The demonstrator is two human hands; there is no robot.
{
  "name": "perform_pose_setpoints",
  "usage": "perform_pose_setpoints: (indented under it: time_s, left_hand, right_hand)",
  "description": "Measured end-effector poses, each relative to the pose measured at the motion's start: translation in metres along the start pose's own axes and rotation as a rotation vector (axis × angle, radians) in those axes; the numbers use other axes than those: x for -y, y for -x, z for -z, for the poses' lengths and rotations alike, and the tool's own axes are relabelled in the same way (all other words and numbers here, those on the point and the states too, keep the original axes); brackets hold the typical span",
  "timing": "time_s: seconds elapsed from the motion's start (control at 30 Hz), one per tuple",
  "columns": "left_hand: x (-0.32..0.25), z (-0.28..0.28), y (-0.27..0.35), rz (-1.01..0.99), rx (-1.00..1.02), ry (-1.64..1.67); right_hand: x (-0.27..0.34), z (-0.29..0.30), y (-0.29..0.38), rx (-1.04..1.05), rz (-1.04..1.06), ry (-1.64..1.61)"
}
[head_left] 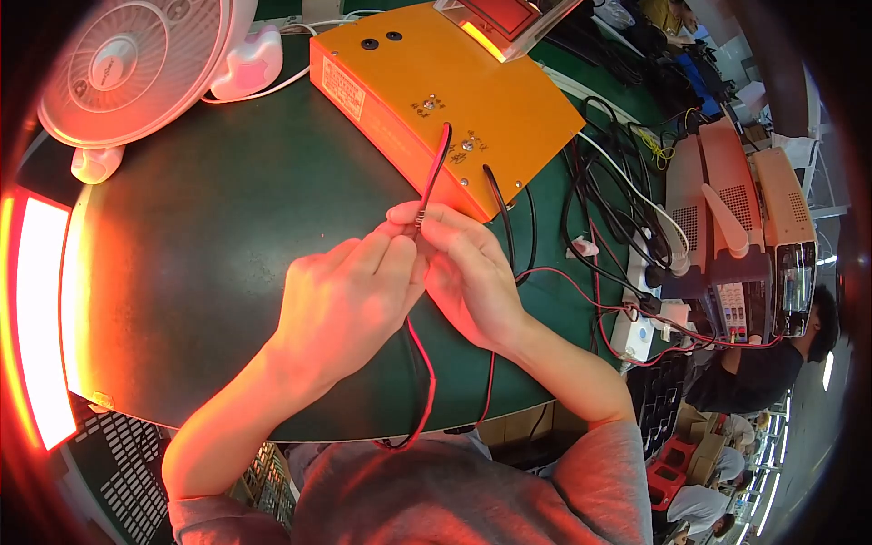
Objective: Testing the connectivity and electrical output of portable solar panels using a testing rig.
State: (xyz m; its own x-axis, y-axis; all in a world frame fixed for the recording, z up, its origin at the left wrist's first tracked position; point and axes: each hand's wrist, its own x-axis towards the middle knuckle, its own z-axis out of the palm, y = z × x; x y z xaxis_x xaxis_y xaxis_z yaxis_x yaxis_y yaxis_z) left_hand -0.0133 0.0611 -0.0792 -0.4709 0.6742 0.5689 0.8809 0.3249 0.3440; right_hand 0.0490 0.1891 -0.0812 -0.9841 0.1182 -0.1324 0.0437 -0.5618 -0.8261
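Note:
My left hand (351, 300) and my right hand (470, 269) meet over the front of the table, fingertips pinched together. Between them they hold a red-and-black two-wire cable (436, 167). A small dark piece with light bands (420, 218) shows on the cable at the fingertips; its exact kind is unclear. Upward, the cable enters a hole in the top of an orange metal box (504, 88), which bears handwriting, small toggle switches and a label. Below my left hand, a red-and-black wire pair (431, 381) loops down to the table edge. My fingers hide the part of the cable between.
A pink-and-white fan (126, 75) stands at the back left. A glowing panel (44, 320) lights the left edge. To the right are tangled black cables (606, 184), a white power strip (637, 306) and bench power supplies (736, 204). People work farther right.

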Motion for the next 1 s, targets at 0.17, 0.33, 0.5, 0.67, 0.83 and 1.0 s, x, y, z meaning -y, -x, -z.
perform_pose_setpoints:
  time_s: [0.17, 0.33, 0.5, 0.67, 0.83, 1.0]
  left_hand:
    - [-0.001, -0.006, 0.004, -0.057, -0.035, -0.049]
    - [-0.003, -0.006, 0.006, -0.086, -0.03, -0.116]
    - [-0.003, -0.007, 0.003, 0.056, -0.018, 0.026]
    - [-0.001, -0.001, -0.002, 0.309, 0.11, 0.468]
    - [-0.002, -0.001, -0.003, 0.294, 0.104, 0.448]
    - [-0.002, -0.001, -0.003, 0.299, 0.085, 0.457]
  right_hand:
    - [0.001, 0.0, 0.0, 0.012, -0.031, 0.026]
    - [0.002, 0.001, -0.002, 0.067, -0.009, 0.136]
    - [0.0, 0.004, -0.002, 0.109, 0.014, 0.151]
    - [-0.004, 0.002, -0.002, 0.087, 0.052, 0.053]
    - [-0.003, 0.003, -0.002, 0.069, 0.068, 0.09]
    - [-0.007, 0.005, -0.003, 0.049, 0.096, 0.15]
